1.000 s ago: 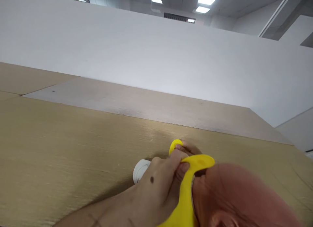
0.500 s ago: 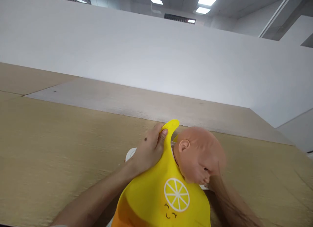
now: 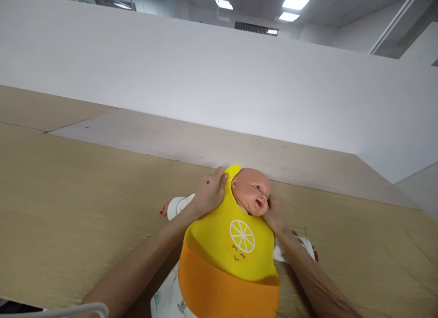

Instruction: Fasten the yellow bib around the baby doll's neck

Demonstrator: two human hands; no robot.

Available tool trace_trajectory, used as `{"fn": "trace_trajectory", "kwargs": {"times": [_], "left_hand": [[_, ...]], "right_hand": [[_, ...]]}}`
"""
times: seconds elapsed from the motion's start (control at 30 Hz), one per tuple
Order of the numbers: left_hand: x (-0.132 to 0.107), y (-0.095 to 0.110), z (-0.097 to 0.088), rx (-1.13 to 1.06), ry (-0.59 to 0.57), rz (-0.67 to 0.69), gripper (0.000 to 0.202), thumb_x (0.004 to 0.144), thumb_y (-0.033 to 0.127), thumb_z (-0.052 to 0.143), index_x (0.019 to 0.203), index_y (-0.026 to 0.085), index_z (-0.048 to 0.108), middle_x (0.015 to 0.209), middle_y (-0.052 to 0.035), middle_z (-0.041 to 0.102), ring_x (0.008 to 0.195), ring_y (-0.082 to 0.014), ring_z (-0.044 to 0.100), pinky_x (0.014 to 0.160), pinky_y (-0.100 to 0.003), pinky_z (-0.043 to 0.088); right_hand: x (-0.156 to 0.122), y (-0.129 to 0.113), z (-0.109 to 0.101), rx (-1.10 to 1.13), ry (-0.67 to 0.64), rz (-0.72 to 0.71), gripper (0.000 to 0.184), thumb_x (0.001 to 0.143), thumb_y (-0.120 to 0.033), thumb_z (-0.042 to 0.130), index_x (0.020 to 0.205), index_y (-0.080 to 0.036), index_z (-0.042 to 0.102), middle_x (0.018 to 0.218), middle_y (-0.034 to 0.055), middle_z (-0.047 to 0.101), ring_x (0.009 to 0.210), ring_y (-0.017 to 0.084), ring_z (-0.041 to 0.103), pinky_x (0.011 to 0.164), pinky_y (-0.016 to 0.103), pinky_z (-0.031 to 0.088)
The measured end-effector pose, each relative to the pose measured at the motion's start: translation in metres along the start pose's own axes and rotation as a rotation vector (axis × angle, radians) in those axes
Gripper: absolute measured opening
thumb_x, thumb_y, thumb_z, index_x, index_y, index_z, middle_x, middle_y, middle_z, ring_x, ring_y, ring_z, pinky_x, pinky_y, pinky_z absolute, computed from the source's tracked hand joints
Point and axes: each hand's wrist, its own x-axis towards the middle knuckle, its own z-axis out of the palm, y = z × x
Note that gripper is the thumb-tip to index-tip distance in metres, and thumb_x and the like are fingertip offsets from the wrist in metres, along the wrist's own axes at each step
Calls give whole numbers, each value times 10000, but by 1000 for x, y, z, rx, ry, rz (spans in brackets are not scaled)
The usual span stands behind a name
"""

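With our left hand (image 3: 208, 192) pinching the yellow bib (image 3: 236, 238) strap beside the doll (image 3: 252, 191) lying on the table (image 3: 68, 195), our right hand (image 3: 273, 213), grip hidden, should steady the neck.

a baby doll (image 3: 252, 195) in white printed clothes lies face up on a tan wooden table (image 3: 68, 190), wearing a yellow and orange silicone bib (image 3: 229, 249) with a lemon-slice face. the left hand (image 3: 208, 195) grips the bib's neck strap beside the doll's head; the right hand (image 3: 275, 215) is tucked behind its neck, mostly hidden
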Motion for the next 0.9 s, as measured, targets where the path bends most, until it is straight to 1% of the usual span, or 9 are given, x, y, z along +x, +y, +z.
{"fn": "trace_trajectory", "kwargs": {"times": [0.07,0.17,0.33,0.5,0.67,0.77,0.9], "left_hand": [[3,-5,2,-2,-22,1,201,935,284,300,870,220,479,841,-52,639,772,-197,601,735,-323,443],[5,-10,3,-28,-67,-31,215,928,274,295,921,211,501,914,-79,656,862,-219,610,800,-355,455],[7,-14,4,-104,-107,-47,266,915,296,296,976,204,537,979,-85,660,933,-223,609,874,-380,460],[9,-19,9,-155,-114,-82,335,903,307,313,1090,192,566,1078,-97,662,1045,-235,590,958,-392,431],[9,-26,12,-161,-120,-127,363,900,305,315,1111,176,582,1143,-100,655,1078,-244,587,971,-396,429],[10,-31,12,-179,-113,-105,376,900,298,311,1137,187,581,1179,-83,646,1111,-233,575,994,-384,419],[12,-36,14,-171,-111,-116,379,901,297,310,1143,193,583,1180,-74,650,1120,-226,573,1001,-382,415]], "right_hand": [[3,4,0,-44,22,-8,358,737,-305,604,1020,-89,653,1096,162,653,1037,292,596,881,370,483],[6,2,2,-120,24,-29,371,728,-307,562,980,-56,666,1028,172,675,1003,304,611,837,349,492],[8,1,3,-177,-3,-45,323,736,-291,529,931,-77,673,1012,168,681,974,294,621,799,334,487],[13,11,3,-253,-13,18,260,737,-250,505,886,-90,646,992,156,686,927,279,629,730,310,469],[20,19,8,-303,-18,-40,244,772,-215,466,897,-88,632,991,166,676,902,251,626,698,276,434],[22,15,11,-366,-11,-9,244,787,-204,456,895,-83,638,972,177,676,856,234,625,678,266,418],[24,1,12,-453,-4,7,269,805,-205,464,953,-72,645,985,182,673,849,221,622,663,250,399]]}}
